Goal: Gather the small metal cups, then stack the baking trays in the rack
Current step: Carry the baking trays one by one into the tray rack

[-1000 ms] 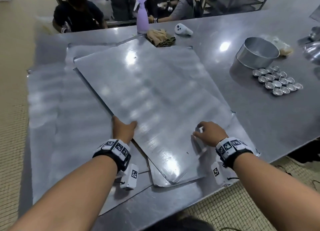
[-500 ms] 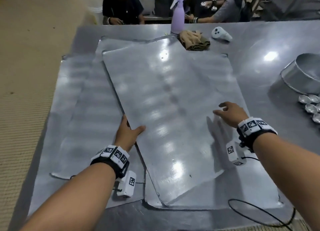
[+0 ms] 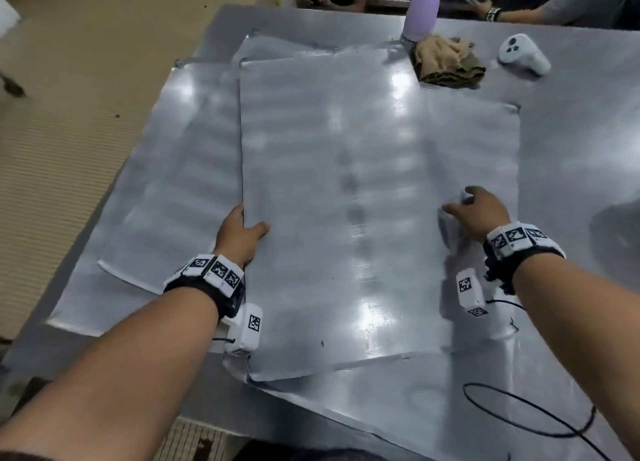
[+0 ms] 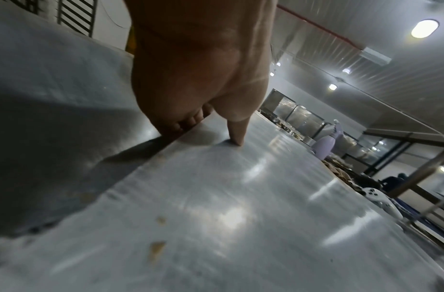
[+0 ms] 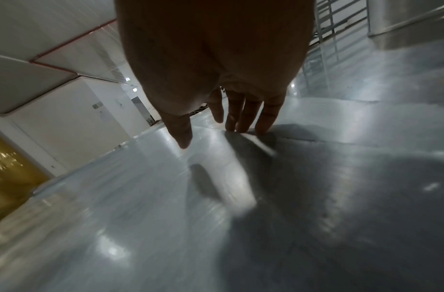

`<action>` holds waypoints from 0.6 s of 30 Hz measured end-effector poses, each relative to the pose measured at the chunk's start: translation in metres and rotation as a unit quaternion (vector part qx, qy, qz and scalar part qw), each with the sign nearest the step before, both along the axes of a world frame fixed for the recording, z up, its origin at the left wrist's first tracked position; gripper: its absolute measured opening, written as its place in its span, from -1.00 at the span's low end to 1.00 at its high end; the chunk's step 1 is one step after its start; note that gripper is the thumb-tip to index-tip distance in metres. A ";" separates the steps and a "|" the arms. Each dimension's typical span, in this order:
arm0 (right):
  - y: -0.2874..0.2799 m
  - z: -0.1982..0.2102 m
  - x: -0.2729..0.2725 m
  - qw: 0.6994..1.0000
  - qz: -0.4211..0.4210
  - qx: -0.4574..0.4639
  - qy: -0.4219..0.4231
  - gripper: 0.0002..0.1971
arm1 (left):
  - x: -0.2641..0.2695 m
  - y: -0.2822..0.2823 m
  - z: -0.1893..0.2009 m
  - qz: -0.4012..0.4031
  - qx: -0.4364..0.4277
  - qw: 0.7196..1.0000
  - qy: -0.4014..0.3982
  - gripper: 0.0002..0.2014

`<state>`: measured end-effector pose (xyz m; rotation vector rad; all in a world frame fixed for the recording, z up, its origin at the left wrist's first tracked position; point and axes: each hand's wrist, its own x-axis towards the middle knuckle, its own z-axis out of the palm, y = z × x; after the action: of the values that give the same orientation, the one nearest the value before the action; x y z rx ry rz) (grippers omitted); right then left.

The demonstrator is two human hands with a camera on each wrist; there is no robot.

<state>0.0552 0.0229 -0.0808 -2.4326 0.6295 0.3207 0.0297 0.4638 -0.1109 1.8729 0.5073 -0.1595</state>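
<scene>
The top baking tray point(image 3: 346, 201), a flat metal sheet, lies on a pile of other trays on the steel table. My left hand point(image 3: 246, 224) grips its left edge. In the left wrist view the thumb point(image 4: 237, 138) presses on top while the fingers point(image 4: 180, 124) curl under the rim. My right hand point(image 3: 462, 205) is at the tray's right edge, its straight fingers point(image 5: 240, 122) touching the rim. A lower tray point(image 3: 485, 156) sticks out to the right and another tray point(image 3: 173, 190) to the left. No small metal cups are in view.
At the table's far side stand a purple spray bottle point(image 3: 420, 10), a brown cloth point(image 3: 446, 61) and a white controller point(image 3: 523, 57). A black cable point(image 3: 526, 417) loops at the near right. People sit beyond the far edge. The table's left edge drops to beige floor point(image 3: 52, 149).
The top tray has swung round to line up with the trays beneath. My right hand moved from the near corner up its right edge. The cups and round pan left the view.
</scene>
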 end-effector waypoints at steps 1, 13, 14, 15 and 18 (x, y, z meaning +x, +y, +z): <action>-0.001 -0.001 0.002 1.000 -0.006 0.010 -0.002 -0.23 | 0.001 -0.002 0.001 0.010 -0.003 1.000 0.004 -0.71; -0.007 -0.007 0.001 0.981 -0.082 0.168 -0.044 -0.30 | 0.006 -0.011 0.003 0.067 -0.083 0.994 0.026 -0.48; -0.007 -0.008 -0.003 0.979 -0.089 0.179 -0.051 -0.30 | 0.007 -0.010 0.003 0.069 -0.086 0.994 0.025 -0.48; -0.006 -0.006 -0.008 0.977 -0.092 0.185 -0.058 -0.32 | 0.007 -0.009 0.004 0.069 -0.087 0.993 0.025 -0.48; -0.009 0.004 -0.030 0.974 -0.110 0.182 -0.076 -0.44 | 0.010 -0.010 0.009 0.055 -0.095 0.994 0.019 -0.41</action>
<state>0.0252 0.0143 -0.0764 -1.9950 0.6984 0.1414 0.0400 0.4534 -0.1017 1.6544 0.5998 -0.1649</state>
